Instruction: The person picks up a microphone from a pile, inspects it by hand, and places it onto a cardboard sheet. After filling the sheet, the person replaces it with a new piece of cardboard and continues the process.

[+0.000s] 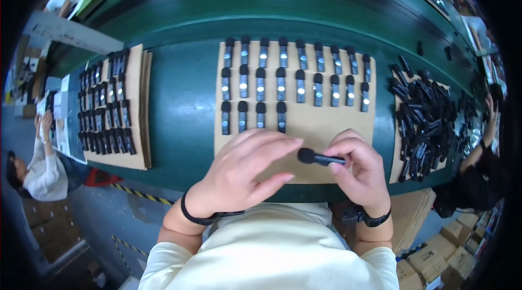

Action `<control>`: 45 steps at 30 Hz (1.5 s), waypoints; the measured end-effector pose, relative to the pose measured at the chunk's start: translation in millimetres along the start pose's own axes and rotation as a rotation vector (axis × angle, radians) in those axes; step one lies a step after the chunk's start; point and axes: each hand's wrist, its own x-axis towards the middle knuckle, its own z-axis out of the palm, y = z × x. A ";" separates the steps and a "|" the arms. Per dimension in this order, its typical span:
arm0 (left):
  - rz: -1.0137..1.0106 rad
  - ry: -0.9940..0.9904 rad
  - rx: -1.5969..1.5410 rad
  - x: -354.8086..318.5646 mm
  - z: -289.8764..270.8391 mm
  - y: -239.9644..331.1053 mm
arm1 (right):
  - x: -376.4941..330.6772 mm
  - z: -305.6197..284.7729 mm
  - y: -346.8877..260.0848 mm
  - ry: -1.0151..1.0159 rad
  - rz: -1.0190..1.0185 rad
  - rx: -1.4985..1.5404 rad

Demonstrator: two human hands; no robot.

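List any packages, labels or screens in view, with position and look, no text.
Brown cardboard boxes: stacked on the floor, lower right, closed, rectangular.
More brown cartons: floor, lower left, dim.
Pale flat packs: left end of the green bench, rectangular, white-grey.
No screens visible.

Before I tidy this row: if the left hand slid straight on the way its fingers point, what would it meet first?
The left hand points right and slightly away, toward the small black device held in the right hand. Its foam-capped end would probably be met first, though depth is hard to judge.
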 end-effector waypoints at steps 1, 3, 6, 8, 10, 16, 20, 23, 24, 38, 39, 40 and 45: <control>0.009 -0.016 -0.011 -1.1 0.3 0.1 | 4.8 6.6 -3.8 -0.058 0.021 0.048; 0.011 -0.028 -0.010 -6.1 -3.4 -1.8 | 11.4 17.5 -7.6 -0.170 0.064 0.140; 0.030 0.001 -0.059 -14.2 -8.7 -7.1 | 14.8 29.1 -4.3 -0.119 -0.014 0.167; 0.039 0.025 -0.063 -16.8 -9.1 -10.8 | 16.3 34.0 -2.2 -0.087 -0.049 0.180; 0.065 0.071 -0.087 -17.3 -8.3 -13.4 | 16.7 36.4 -0.7 -0.068 -0.126 0.031; -0.036 0.018 -0.190 -16.3 -11.2 -11.4 | 22.1 40.0 3.8 0.018 -0.323 -0.117; -0.103 0.011 -0.228 -14.3 -9.2 -9.0 | 25.3 40.2 7.4 0.032 -0.458 -0.229; -0.095 0.014 -0.214 -13.1 -6.6 -9.9 | 24.3 46.2 1.5 0.054 -0.359 -0.163; -0.076 0.028 -0.194 -13.4 -5.7 -10.8 | 25.0 47.4 1.5 0.054 -0.358 -0.162; 0.007 0.054 -0.124 -11.8 0.7 -13.5 | 30.5 46.7 5.3 0.079 -0.427 -0.215; 0.009 0.053 -0.124 -11.7 0.7 -13.4 | 30.4 46.4 5.2 0.079 -0.432 -0.225; 0.010 0.055 -0.122 -11.4 0.8 -13.6 | 30.5 46.3 5.4 0.080 -0.432 -0.225; 0.030 0.066 -0.115 -10.0 1.9 -14.0 | 29.5 46.7 5.5 0.084 -0.427 -0.198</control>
